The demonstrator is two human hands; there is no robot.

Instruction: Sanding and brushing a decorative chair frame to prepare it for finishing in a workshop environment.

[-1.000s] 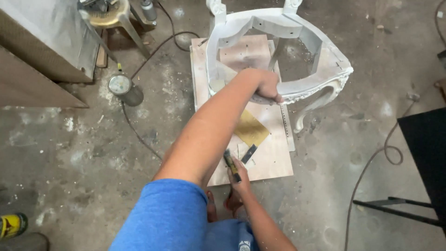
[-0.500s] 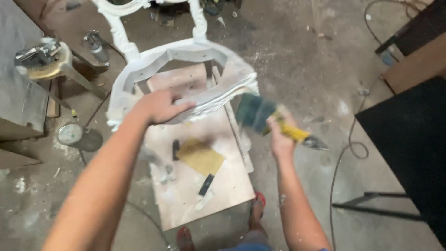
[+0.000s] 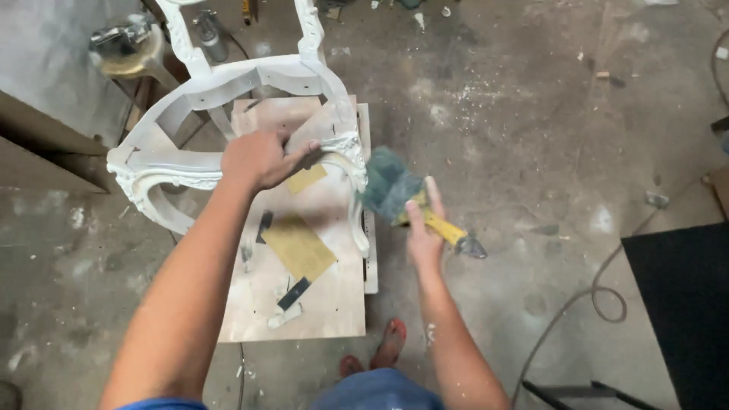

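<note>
The left hand [image 3: 262,158] is clamped on the front rail of a white-primed chair frame [image 3: 190,99], fingers curled over the carved edge near the front right corner. The frame has no seat; it stands on a plywood board [image 3: 323,304] that lies on the concrete floor [image 3: 531,114], and its curved front leg [image 3: 358,205] drops down just beside the board's right edge. The right hand [image 3: 421,228] is closed around the yellow handle of a brush [image 3: 395,193], whose dark, blurred bristle head sits just beside the carved front corner of the frame; whether the bristles touch the wood cannot be told. The handle's grey tip points out to the right, past the palm. On the board, under the open seat, lie sheets of yellow-brown sandpaper [image 3: 298,247] and a small dark strip [image 3: 293,294]. A cable [image 3: 600,296] loops over the floor at the right.
</note>
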